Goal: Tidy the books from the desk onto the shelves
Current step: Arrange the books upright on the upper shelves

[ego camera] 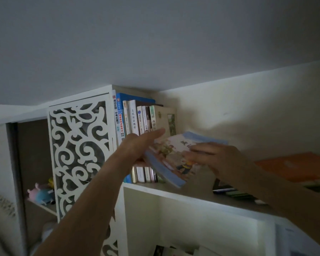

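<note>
Head view showed both hands holding 1 tilted book above the shelf: left hand flat-fingered under its edge, right hand spread across the cover. Such loose support risked it sliding off, or nudging the upright row over.

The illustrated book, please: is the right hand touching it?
Touching. The head view shows the right hand with fingers lying flat across the illustrated book cover.
</note>
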Tool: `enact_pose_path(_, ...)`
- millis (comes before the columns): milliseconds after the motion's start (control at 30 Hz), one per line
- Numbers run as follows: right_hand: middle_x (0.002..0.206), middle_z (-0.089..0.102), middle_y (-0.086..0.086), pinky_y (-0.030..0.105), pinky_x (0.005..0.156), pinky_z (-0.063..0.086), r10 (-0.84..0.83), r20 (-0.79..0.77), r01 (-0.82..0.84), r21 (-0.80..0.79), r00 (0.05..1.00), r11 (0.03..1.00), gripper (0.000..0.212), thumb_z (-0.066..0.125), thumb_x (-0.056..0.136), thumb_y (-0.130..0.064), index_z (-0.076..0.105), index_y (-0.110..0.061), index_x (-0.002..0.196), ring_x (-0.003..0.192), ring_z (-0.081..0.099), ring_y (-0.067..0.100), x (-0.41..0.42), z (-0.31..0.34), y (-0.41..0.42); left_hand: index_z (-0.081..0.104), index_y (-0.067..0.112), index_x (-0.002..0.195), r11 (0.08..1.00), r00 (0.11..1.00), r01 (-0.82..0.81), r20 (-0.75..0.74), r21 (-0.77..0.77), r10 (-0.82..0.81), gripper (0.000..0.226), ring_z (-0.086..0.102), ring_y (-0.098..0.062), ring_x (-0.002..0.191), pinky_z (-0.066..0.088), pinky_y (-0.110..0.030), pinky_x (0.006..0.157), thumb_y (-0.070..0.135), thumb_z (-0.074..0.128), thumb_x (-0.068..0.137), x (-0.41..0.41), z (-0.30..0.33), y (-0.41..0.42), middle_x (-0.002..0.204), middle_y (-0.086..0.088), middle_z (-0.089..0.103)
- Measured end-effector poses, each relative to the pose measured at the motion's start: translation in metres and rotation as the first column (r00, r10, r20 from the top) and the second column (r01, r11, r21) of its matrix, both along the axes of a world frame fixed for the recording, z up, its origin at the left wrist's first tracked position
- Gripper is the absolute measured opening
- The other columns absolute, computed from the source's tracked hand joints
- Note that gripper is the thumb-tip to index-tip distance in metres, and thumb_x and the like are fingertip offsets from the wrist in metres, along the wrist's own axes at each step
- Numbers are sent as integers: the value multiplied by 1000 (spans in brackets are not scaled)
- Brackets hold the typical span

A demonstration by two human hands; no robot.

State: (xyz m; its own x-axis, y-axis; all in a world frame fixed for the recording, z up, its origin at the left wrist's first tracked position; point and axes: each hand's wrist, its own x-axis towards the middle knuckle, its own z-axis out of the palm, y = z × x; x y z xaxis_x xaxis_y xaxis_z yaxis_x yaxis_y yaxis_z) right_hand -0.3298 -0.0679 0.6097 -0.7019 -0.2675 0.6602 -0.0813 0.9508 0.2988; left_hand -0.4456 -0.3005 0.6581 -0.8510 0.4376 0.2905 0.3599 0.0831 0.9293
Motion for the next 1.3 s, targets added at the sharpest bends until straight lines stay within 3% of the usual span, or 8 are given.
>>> enact_pose_path(100, 136, 59, 18, 48, 80, 62, 41, -152, -36, 36, 988, 999, 64, 76, 76, 0, 63, -20, 135, 126, 54, 35, 4, 3, -1, 76, 8, 108, 984, 983, -88, -146, 154, 110, 32, 77, -21, 76, 63, -31, 67, 27, 84, 83, 1, -22, 14, 87, -6, 79)
enact_pose_path(167, 149, 41, 20, 50, 98, 52, -94, -242, 29, -260, 966, 965, 70, 69, 80, -1, 51, -18, 145, 138, 35, 37, 5, 12, -12, 70, 14, 117, 906, 972, -99, -155, 411, 177, 34, 77, -19, 81, 63, -30, 68, 27, 80, 87, 13, -39, 25, 95, -3, 78)
enact_pose_path(300, 116, 60, 6, 31, 71, 52, -9, -15, -14, -988, 1000, 151, 41, 62, 97, -24, 48, -15, 134, 102, 61, 23, -11, 36, -30, 55, 24, 117, 754, 958, -89, -151, 651, 244, 29, 71, -8, 99, 61, -25, 74, 29, 73, 94, 39, -66, 57, 112, 4, 70)
enact_pose_path(433, 110, 73, 12, 53, 92, 57, 70, -42, -42, -999, 997, -11, 14, 62, 97, -15, 70, -14, 109, 101, 69, 37, -43, 35, -25, 46, 23, 118, 846, 902, -94, -315, 526, 296, 21, 72, -11, 97, 63, -33, 73, 29, 59, 103, 35, -75, 76, 109, 5, 68)
enact_pose_path(667, 120, 63, 2, 26, 66, 50, 76, 14, 3, -990, 997, 139, 23, 55, 101, -12, 55, -21, 122, 89, 59, 10, -80, 19, -4, 50, 16, 119, 782, 508, -604, -830, -153, 230, 33, 71, -18, 86, 50, -25, 64, 44, 39, 105, 9, -80, 67, 105, -1, 69)
enact_pose_path(800, 137, 56, 13, 38, 96, 52, 15, 106, 99, -960, 994, 263, 71, 73, 91, -34, 37, -15, 148, 118, 59, 30, -102, 3, -12, 60, 13, 106, 735, 285, -674, -944, -74, 167, 38, 69, -18, 72, 56, -31, 58, 38, 78, 84, -4, -88, 66, 90, -5, 69)
enact_pose_path(967, 134, 55, 3, 25, 89, 44, 4, 287, 242, -816, 958, 525, 55, 65, 88, -17, 44, -18, 139, 124, 54, 25, -111, -2, -25, 39, 8, 155, 793, 156, -610, -979, 7, 129, 63, 25, -31, 155, 29, -51, 123, 37, 35, 100, -34, -87, 54, 165, -16, 31)
enact_pose_path(1300, 150, 45, 7, 41, 111, 42, 32, 349, 215, -645, 937, 734, 100, 75, 81, -21, 13, -22, 159, 133, 49, 27, -94, -17, -22, 6, 6, 163, 857, 116, -512, -993, -56, 5, 87, -4, -30, 159, 14, -53, 128, 33, 59, 100, -69, -96, 45, 172, -13, -6)
